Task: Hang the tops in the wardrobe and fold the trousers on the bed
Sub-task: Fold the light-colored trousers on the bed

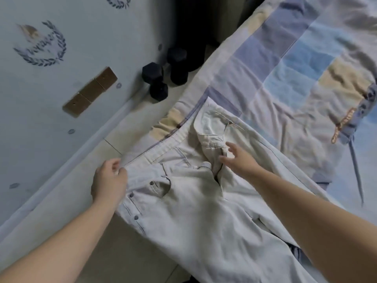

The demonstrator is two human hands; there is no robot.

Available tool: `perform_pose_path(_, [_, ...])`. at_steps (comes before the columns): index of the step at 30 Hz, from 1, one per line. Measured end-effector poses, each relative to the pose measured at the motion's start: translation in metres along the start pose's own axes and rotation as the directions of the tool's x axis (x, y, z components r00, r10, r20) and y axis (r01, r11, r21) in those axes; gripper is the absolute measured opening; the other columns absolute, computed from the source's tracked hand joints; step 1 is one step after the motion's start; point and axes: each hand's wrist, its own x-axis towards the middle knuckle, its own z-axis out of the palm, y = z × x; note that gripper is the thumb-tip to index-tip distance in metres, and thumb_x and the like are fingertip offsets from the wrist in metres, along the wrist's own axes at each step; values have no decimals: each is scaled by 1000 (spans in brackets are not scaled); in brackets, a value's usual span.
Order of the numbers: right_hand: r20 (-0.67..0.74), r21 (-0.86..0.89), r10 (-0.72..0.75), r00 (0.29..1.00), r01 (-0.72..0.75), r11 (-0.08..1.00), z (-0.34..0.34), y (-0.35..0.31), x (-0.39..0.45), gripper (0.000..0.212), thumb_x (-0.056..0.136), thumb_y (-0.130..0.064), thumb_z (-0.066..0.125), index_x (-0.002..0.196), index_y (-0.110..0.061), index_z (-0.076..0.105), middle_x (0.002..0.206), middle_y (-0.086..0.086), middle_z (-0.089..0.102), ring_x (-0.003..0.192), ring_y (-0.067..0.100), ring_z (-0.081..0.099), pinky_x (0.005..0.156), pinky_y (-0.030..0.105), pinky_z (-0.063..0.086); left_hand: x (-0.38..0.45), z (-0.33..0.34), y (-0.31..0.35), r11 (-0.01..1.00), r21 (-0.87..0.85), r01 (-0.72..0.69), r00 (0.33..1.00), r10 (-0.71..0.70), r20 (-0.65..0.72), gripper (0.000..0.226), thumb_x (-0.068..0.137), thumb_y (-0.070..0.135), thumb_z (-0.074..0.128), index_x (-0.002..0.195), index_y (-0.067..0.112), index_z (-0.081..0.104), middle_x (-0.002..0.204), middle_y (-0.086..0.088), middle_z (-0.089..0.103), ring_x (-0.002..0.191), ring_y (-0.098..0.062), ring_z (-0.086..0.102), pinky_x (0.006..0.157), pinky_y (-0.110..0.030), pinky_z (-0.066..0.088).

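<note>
Closest in, pale trousers (204, 211) lie spread across the bed (285, 68), waistband up by the bed's near edge, legs running off the bottom of view. On the left, the left hand (109, 180) pinches the waistband corner, fingers curled tight on the cloth. Moving right, the right hand (238, 160) hovers by the open fly, fingers spread and loose, holding nothing. That denim looks soft but weighty: it should drape, crease easily and not slip; waistband and side seams look like the firm places to grip. Floor (122, 135) and black dumbbells (161, 78) sit beyond the left edge. Open bedding stretches rightward, plenty of room for folding.
</note>
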Motion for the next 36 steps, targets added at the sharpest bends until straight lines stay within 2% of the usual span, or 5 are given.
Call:
perform_pose_path(5, [-84, 154, 77, 993, -64, 986, 45, 36, 10, 72, 84, -27, 69, 145, -12, 33, 124, 7, 57, 113, 22, 55, 94, 33, 42, 31, 39, 43, 866, 218, -450, 866, 363, 344, 17, 94, 27, 54, 103, 20, 66, 102, -2, 68, 96, -24, 61, 84, -33, 46])
perform_pose_path(16, [-245, 390, 23, 969, 77, 918, 63, 16, 29, 13, 82, -34, 67, 81, -26, 57, 68, -8, 54, 62, 10, 49, 61, 28, 39, 48, 107, 90, 521, 519, -677, 546, -115, 830, 77, 93, 64, 33, 143, 6, 39, 153, -15, 32, 139, -29, 34, 110, -34, 26])
perform_pose_path(21, [-328, 539, 59, 943, 136, 831, 58, 12, 17, 37, 72, -29, 54, 93, 1, 48, 75, 9, 45, 67, 20, 40, 63, 38, 37, 50, 111, 86, 714, 308, -629, 448, 8, 894, 34, 80, 47, 70, 84, 15, 59, 80, 9, 36, 74, -24, 54, 67, -30, 40])
perform_pose_path(30, [-499, 707, 122, 858, 321, 631, 44, 2, -8, 10, 70, -14, 48, 76, -21, 43, 62, -5, 40, 58, 15, 34, 54, 30, 33, 46, 79, 72, 875, -307, -375, 633, 484, 605, 50, 86, -14, 52, 104, 30, 67, 111, 13, 63, 97, 10, 57, 87, 1, 36])
perform_pose_path(36, [-583, 641, -56, 810, 502, 580, 55, -19, -17, 20, 74, -9, 49, 74, -29, 48, 62, -2, 37, 58, 19, 31, 54, 36, 27, 27, 86, 50, 705, -13, -709, 692, 700, 177, 40, 86, -9, 57, 118, 10, 68, 124, -6, 63, 114, -25, 57, 99, -28, 43])
